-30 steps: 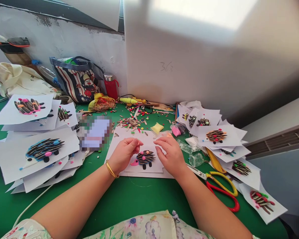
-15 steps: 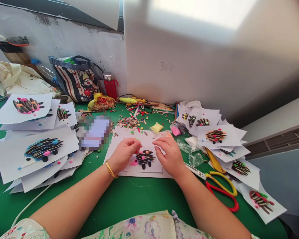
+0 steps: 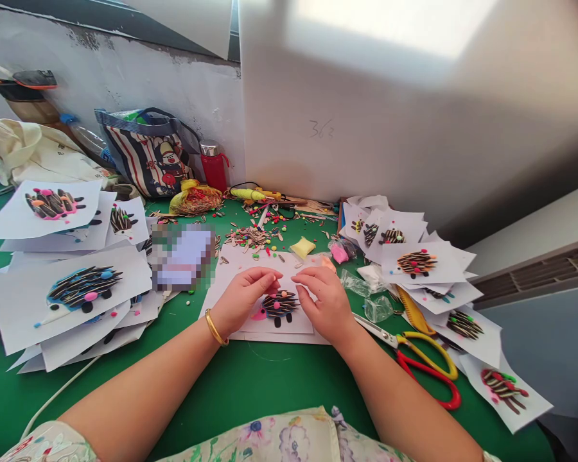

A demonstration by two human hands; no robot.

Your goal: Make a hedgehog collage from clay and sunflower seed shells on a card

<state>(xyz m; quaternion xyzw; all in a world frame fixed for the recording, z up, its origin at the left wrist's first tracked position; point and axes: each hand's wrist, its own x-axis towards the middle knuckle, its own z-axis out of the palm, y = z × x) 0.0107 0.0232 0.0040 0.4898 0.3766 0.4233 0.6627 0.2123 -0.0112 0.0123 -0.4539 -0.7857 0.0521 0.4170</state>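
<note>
My left hand (image 3: pixel 249 294), with a gold bangle at the wrist, hovers over the left side of a hedgehog picture (image 3: pixel 280 307). Its thumb and fingers are pinched together; whatever may be between the tips is too small to make out. Opposite it, my right hand (image 3: pixel 326 303) has its thumb and forefinger apart, with nothing visible between them. The hedgehog is made of dark striped seeds, with a pink face, black feet and small pink and orange balls. Its white card lies on a larger white sheet (image 3: pixel 221 285).
Stacks of finished-looking hedgehog cards lie left (image 3: pixel 9 301) and right (image 3: pixel 450 256). Red-and-yellow scissors (image 3: pixel 428 359) rest by my right forearm. Beyond the sheet are loose seeds (image 3: pixel 250 236), a yellow clay packet (image 3: pixel 302 248), pink clay (image 3: pixel 338 252) and a red bottle (image 3: pixel 214 168).
My left fingertips have shifted slightly right, nearer to my right hand, and over the top of the hedgehog. My right hand has barely moved. The card stays in place.
</note>
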